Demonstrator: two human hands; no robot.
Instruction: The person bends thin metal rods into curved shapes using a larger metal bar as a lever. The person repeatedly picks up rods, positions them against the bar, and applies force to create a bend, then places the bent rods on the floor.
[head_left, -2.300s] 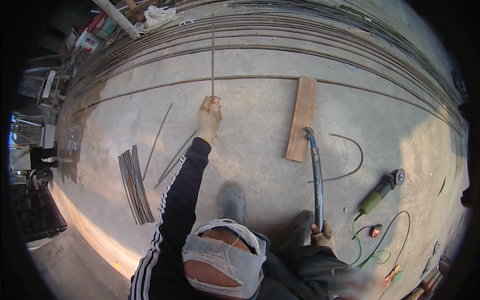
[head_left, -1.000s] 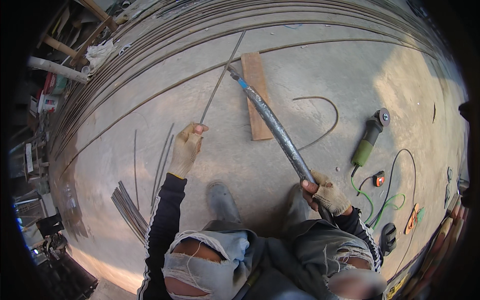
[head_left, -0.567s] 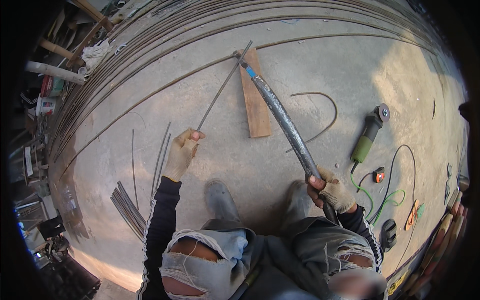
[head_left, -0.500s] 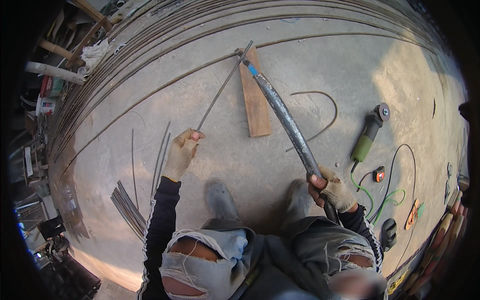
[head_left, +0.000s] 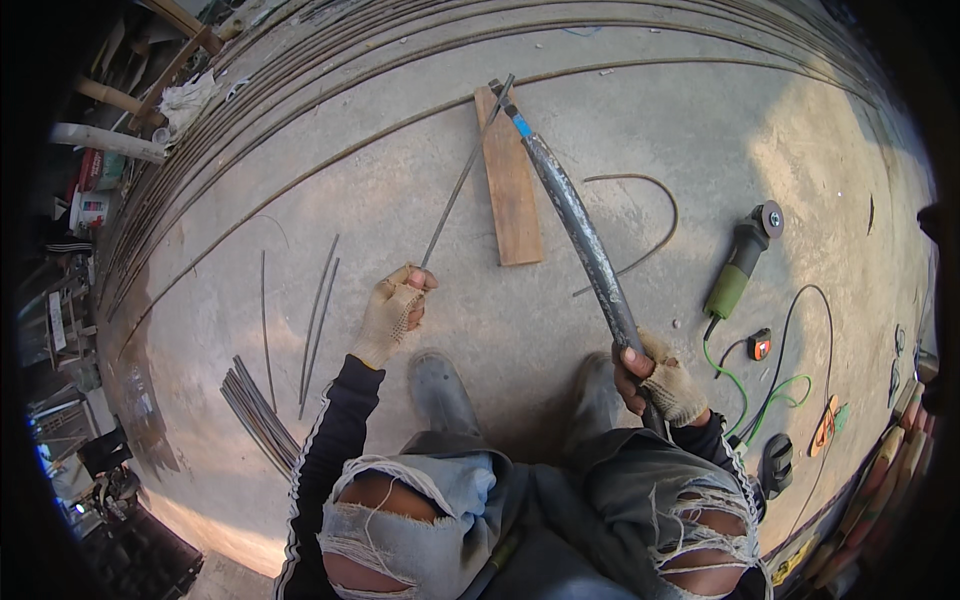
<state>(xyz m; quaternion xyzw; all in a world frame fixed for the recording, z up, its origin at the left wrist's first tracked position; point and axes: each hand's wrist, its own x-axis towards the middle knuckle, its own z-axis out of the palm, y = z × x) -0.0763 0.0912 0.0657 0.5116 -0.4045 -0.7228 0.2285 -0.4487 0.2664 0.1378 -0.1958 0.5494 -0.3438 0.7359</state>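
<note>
My left hand (head_left: 395, 315), in a fingerless knit glove, is closed round the near end of a thin metal rod (head_left: 452, 200). The rod slants up and away to the right. Its far end crosses the notched tip of a long dark rebar bending bar (head_left: 578, 222), which has a blue band near that tip. My right hand (head_left: 668, 380), gloved likewise, grips the bar's near end above my right knee. Under the crossing lies a wooden plank (head_left: 512, 205) on the concrete floor. Whether the rod sits inside the bar's notch is too small to tell.
Long steel rods (head_left: 400, 125) curve across the far floor. Cut rods (head_left: 258, 415) lie bundled at left, with a few loose ones beside them. A hook-shaped rod (head_left: 672, 205), an angle grinder (head_left: 740, 265), an orange-black tape measure (head_left: 760, 344) and cables (head_left: 828, 320) lie to the right.
My left hand has shifted right with the rod. The bar's tip and the rod's far end have moved slightly right and away over the plank; my right hand has barely moved.
</note>
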